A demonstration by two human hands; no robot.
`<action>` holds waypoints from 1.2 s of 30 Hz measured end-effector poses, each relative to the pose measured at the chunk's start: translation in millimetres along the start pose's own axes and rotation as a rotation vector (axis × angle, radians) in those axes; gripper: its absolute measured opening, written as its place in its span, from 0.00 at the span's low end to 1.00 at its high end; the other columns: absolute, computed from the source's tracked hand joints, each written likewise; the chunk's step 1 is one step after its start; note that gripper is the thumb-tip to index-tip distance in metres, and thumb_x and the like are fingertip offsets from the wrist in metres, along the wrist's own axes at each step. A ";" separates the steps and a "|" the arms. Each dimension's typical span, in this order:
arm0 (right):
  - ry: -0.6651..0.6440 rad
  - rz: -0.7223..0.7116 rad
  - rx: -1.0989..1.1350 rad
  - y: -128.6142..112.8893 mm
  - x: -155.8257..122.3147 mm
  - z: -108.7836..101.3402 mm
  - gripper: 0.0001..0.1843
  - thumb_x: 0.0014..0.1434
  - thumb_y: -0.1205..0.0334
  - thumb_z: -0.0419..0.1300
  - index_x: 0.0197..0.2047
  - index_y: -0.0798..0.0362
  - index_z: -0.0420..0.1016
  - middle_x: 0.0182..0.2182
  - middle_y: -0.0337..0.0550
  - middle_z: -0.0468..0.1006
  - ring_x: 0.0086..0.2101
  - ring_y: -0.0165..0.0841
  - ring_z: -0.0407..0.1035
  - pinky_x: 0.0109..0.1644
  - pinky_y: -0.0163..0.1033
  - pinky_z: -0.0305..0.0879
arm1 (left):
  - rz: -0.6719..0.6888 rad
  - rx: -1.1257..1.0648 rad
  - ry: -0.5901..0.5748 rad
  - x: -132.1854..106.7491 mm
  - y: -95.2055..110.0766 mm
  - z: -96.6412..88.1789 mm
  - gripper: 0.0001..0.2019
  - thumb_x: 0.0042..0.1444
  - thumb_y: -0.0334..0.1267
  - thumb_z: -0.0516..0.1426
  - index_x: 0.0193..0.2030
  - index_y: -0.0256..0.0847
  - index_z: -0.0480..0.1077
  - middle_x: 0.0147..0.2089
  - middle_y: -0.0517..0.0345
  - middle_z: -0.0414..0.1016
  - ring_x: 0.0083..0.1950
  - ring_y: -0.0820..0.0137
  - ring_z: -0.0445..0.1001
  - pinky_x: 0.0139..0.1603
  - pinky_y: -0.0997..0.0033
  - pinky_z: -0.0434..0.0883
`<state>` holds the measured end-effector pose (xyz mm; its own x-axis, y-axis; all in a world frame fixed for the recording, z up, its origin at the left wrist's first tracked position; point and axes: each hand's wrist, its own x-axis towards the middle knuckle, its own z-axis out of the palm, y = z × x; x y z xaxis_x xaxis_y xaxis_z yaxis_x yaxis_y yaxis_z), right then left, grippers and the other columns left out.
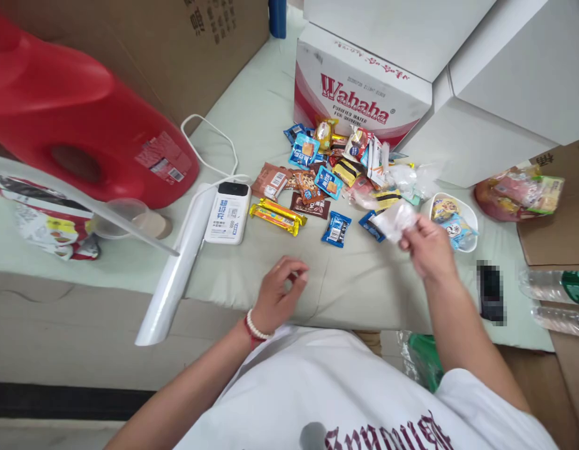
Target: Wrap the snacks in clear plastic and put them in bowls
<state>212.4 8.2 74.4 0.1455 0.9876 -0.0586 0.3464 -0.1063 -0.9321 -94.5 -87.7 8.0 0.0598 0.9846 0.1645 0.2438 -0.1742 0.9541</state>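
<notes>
Right hand (427, 250) pinching a clear bag (396, 220) just near of the snack pile (334, 172), fingers clamped on it. Left hand (277, 292) empty, fingers loosely curled, hovering over the near table edge (355, 294). Looks early: only a few snacks in the white bowl (468, 220) right of the bag, most wrappers sitting loose, far, by the Wahaha box (359, 87)

The jug (78, 119) is bright red with a red label. The carton (362, 94) is white with dark red letters and a red band below. The power bank (228, 212) is white with blue print. Two long bars (276, 216) are yellow with red marks. The small packet (336, 229) is blue. The cloth (252, 125) is pale green. The bracelet (257, 329) has white beads beside a red cord.
</notes>
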 end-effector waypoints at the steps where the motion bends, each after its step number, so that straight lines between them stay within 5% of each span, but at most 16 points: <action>1: -0.062 0.004 0.004 -0.7 -22.5 15.6 0.12 0.57 0.51 0.65 0.38 0.49 0.74 0.23 0.34 0.68 0.22 0.27 0.58 0.26 0.34 0.56 | -0.024 -0.054 -0.036 7.2 7.2 10.3 0.07 0.66 0.41 0.56 0.44 0.42 0.73 0.43 0.53 0.75 0.41 0.69 0.76 0.39 0.71 0.75; 4: -0.192 -0.075 -0.068 1.5 -70.4 58.5 0.10 0.60 0.52 0.63 0.37 0.50 0.76 0.31 0.39 0.74 0.28 0.30 0.64 0.32 0.36 0.61 | -0.037 -0.116 -0.107 25.0 20.3 39.1 0.14 0.58 0.46 0.64 0.46 0.41 0.74 0.42 0.53 0.75 0.41 0.68 0.76 0.38 0.71 0.74; 7: -0.242 -0.038 -0.031 9.5 -88.5 79.1 0.13 0.64 0.49 0.61 0.39 0.50 0.76 0.32 0.40 0.74 0.30 0.31 0.64 0.34 0.36 0.61 | -0.126 -0.152 -0.114 30.1 17.7 52.8 0.10 0.60 0.44 0.61 0.40 0.40 0.77 0.36 0.56 0.77 0.37 0.69 0.75 0.39 0.71 0.72; 11: -0.284 0.087 0.136 17.0 -91.8 79.8 0.19 0.64 0.42 0.61 0.42 0.50 0.74 0.32 0.38 0.73 0.27 0.29 0.60 0.29 0.35 0.59 | -0.303 -0.244 -0.117 20.6 8.2 51.6 0.12 0.61 0.45 0.60 0.38 0.40 0.80 0.26 0.61 0.75 0.28 0.72 0.71 0.33 0.73 0.68; 14: -0.284 -0.006 0.136 16.2 -93.4 80.4 0.19 0.60 0.44 0.67 0.45 0.49 0.76 0.37 0.40 0.75 0.33 0.31 0.65 0.35 0.35 0.64 | -0.295 -0.212 -0.038 14.8 9.8 49.0 0.09 0.56 0.44 0.64 0.33 0.40 0.79 0.28 0.60 0.78 0.30 0.72 0.72 0.34 0.72 0.68; 17: -0.298 0.024 0.162 17.5 -92.4 82.3 0.17 0.58 0.46 0.69 0.41 0.50 0.78 0.32 0.38 0.74 0.31 0.30 0.64 0.36 0.36 0.64 | -0.297 -0.291 -0.052 15.3 13.6 45.8 0.12 0.54 0.47 0.66 0.30 0.40 0.77 0.28 0.61 0.77 0.30 0.73 0.71 0.34 0.72 0.68; 24: -0.077 0.201 0.434 34.5 -81.9 57.0 0.18 0.55 0.46 0.71 0.36 0.51 0.77 0.25 0.34 0.69 0.25 0.28 0.59 0.30 0.34 0.57 | -0.419 -0.530 -0.018 18.8 2.9 22.6 0.20 0.55 0.56 0.65 0.33 0.39 0.73 0.25 0.64 0.68 0.28 0.75 0.64 0.32 0.73 0.64; 28: -0.203 0.204 0.428 36.8 -86.1 30.5 0.16 0.56 0.48 0.72 0.35 0.51 0.78 0.28 0.36 0.73 0.26 0.27 0.60 0.31 0.34 0.58 | -0.339 -0.410 -0.120 24.1 -0.1 0.6 0.19 0.60 0.55 0.63 0.32 0.40 0.72 0.26 0.63 0.68 0.30 0.73 0.65 0.35 0.72 0.65; 31: -0.269 0.097 0.225 35.9 -89.9 13.4 0.14 0.60 0.48 0.69 0.37 0.51 0.80 0.30 0.39 0.76 0.27 0.29 0.63 0.31 0.35 0.60 | -0.122 -0.246 -0.187 31.5 4.3 -16.9 0.16 0.62 0.51 0.62 0.33 0.40 0.75 0.34 0.57 0.74 0.38 0.69 0.71 0.43 0.68 0.69; 36: -0.027 -0.316 -0.101 33.0 -90.0 1.1 0.06 0.65 0.56 0.66 0.41 0.48 0.84 0.37 0.42 0.79 0.38 0.33 0.72 0.39 0.37 0.66 | 0.145 -0.097 -0.186 35.2 9.6 -29.8 0.10 0.66 0.43 0.61 0.36 0.41 0.77 0.38 0.54 0.77 0.41 0.68 0.74 0.46 0.66 0.70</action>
<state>209.8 -84.1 48.5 -0.0084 0.9762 0.2169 0.4611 0.1962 -0.8654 -118.9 -54.2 30.3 0.2666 0.9277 0.2615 0.1261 -0.3025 0.9448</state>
